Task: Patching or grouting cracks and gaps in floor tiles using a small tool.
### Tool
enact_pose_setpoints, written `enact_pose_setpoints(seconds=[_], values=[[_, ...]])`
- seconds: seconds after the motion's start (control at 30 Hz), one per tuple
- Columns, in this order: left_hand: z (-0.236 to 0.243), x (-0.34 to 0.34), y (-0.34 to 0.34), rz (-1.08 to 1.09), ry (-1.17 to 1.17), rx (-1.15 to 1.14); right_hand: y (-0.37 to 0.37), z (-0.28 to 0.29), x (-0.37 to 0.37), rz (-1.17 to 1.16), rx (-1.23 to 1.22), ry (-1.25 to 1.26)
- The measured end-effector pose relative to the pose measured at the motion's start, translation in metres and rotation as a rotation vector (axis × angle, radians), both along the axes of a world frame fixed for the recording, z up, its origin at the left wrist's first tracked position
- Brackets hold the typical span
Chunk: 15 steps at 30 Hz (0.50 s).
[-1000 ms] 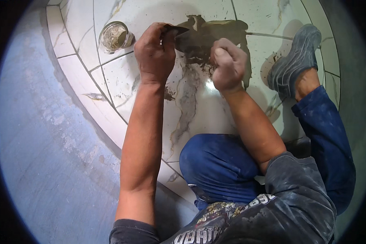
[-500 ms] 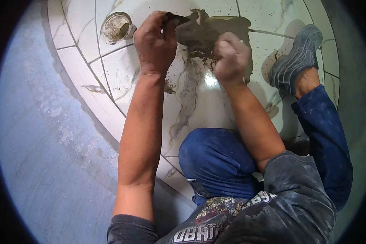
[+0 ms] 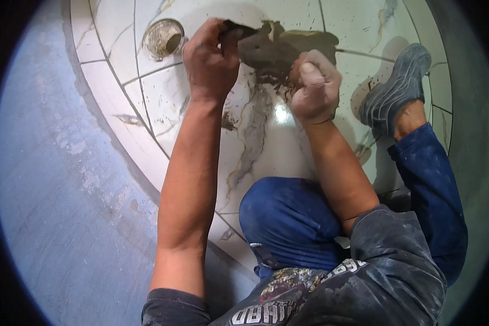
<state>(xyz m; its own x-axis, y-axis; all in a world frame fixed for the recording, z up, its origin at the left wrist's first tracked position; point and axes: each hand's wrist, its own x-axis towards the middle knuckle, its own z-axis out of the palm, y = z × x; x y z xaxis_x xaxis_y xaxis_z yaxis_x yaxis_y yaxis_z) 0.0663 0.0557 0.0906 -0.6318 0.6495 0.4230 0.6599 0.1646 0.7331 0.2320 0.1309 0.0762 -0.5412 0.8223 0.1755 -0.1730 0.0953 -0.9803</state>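
Observation:
My left hand (image 3: 212, 60) pinches a thin dark scraper blade (image 3: 243, 28), its tip over a patch of wet grey-brown grout (image 3: 280, 51) smeared across the marble-patterned white tiles (image 3: 239, 152). Right of it, my right hand (image 3: 315, 84) is curled closed at the lower edge of that patch; whatever it grips is hidden under it. An open round hole or container with a pale, crusty inside (image 3: 157, 41) sits left of my left hand; I cannot tell which it is. Dark specks and smudges dot the tiles around the patch.
A bluish painted surface (image 3: 49, 163) curves along the left, beside the tiled edge. My bent knee (image 3: 282, 212) rests below between my forearms. My other leg stretches up the right, its dark grey shoe (image 3: 394, 89) on the tiles. A greyish-green surface (image 3: 470, 98) borders the far right.
My right hand went up slightly, blurred, and is now lower and a little further right. My left hand shifted slightly, still on the blade. The whole view shifted a little.

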Motion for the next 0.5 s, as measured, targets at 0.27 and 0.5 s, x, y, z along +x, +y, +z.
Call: enact_pose_setpoints(seconds=[0.27,0.5], values=[[0.0015,-0.0031,0.0008,0.013,-0.02,0.001,0.0024,-0.0033,-0.0086,-0.044,-0.046,-0.023],[-0.002,-0.0081,0.0064,-0.024,0.046,-0.004,0.0013,-0.01,-0.0101,-0.062,-0.011,-0.132]])
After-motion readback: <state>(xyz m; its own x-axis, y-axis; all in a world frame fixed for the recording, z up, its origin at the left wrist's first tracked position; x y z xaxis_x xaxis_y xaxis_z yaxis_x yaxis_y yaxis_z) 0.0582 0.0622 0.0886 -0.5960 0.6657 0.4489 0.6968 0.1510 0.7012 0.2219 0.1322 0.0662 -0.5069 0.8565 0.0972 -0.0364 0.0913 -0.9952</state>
